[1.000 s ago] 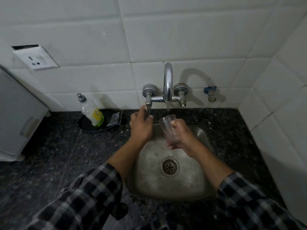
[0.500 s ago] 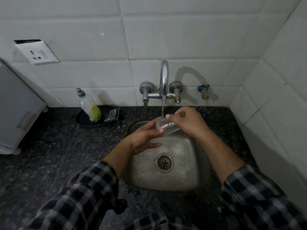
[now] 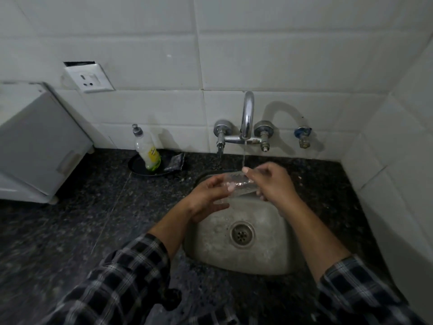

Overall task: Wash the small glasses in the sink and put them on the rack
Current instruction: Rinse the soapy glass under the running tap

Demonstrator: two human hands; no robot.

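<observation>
The left hand (image 3: 206,199) cups the small glass (image 3: 236,185) from below, its fingers curled round the end nearest it. The right hand (image 3: 275,184) grips the far end from above, knuckles up. The left forearm (image 3: 168,231) and right forearm (image 3: 314,235) are bare, angling inward from checked sleeves (image 3: 121,277)

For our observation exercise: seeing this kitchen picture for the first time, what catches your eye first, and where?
At centre, the left hand and right hand hold a small clear glass sideways over the steel sink. A thin stream of water falls onto it from the wall tap above. At left, a soap bottle sits in a dark dish on the counter.
</observation>
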